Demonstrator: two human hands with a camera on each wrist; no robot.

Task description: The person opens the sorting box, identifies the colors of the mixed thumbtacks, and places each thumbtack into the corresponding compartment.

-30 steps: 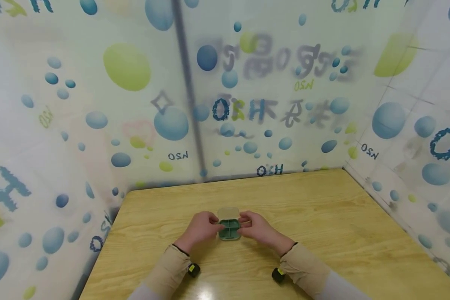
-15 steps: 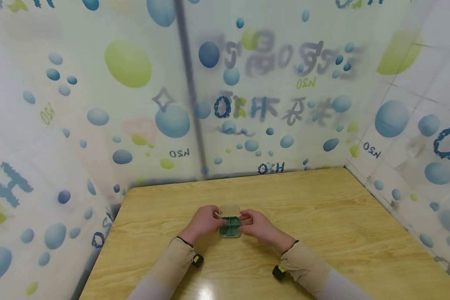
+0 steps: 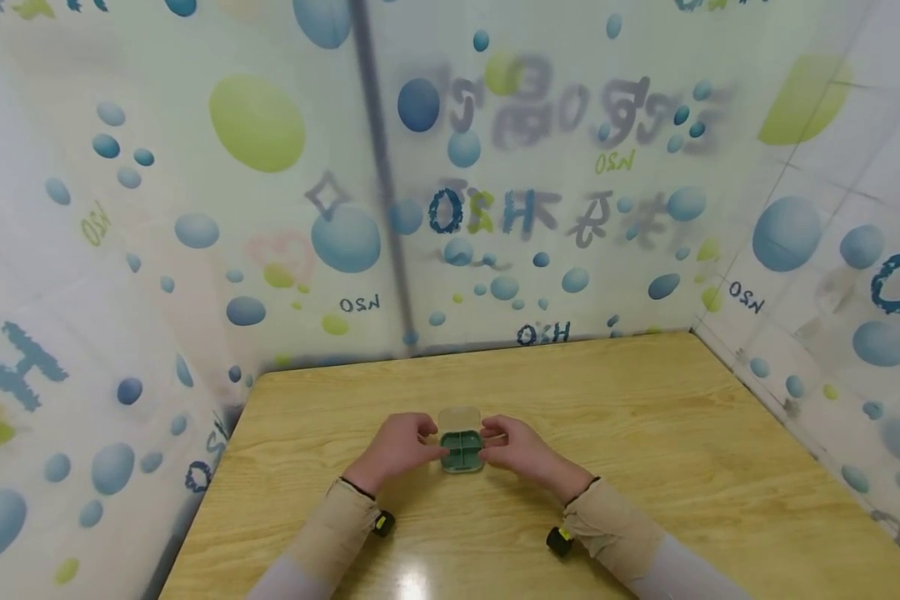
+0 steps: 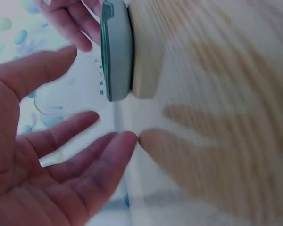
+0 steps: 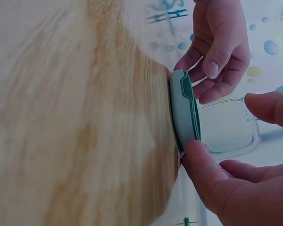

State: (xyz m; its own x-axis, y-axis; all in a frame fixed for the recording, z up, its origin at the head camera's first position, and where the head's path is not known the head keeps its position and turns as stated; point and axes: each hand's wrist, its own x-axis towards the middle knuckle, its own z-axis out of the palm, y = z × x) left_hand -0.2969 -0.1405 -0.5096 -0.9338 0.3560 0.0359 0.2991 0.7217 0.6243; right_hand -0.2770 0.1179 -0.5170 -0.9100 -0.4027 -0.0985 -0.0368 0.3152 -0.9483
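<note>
A small green pill box (image 3: 462, 451) with several compartments rests on the wooden table (image 3: 607, 400). Its clear lid (image 3: 459, 419) is raised and leans back on the far side. Beside the box on the left is my left hand (image 3: 399, 448), its fingers loosely curved and spread; the left wrist view shows a gap between them and the box (image 4: 118, 52). My right hand (image 3: 523, 452) is at the right side, with relaxed fingers, and one fingertip (image 5: 194, 148) meets the end of the box in the right wrist view.
Patterned curtain walls (image 3: 570, 208) with blue and green dots enclose the table at the back and both sides. A small black device sits at the left wrist (image 3: 383, 523) and another at the right wrist (image 3: 559, 542).
My left hand has moved slightly away from the box, after its fingers reached over the left edge half a second ago. The right hand stays at the right side, and the lid remains raised.
</note>
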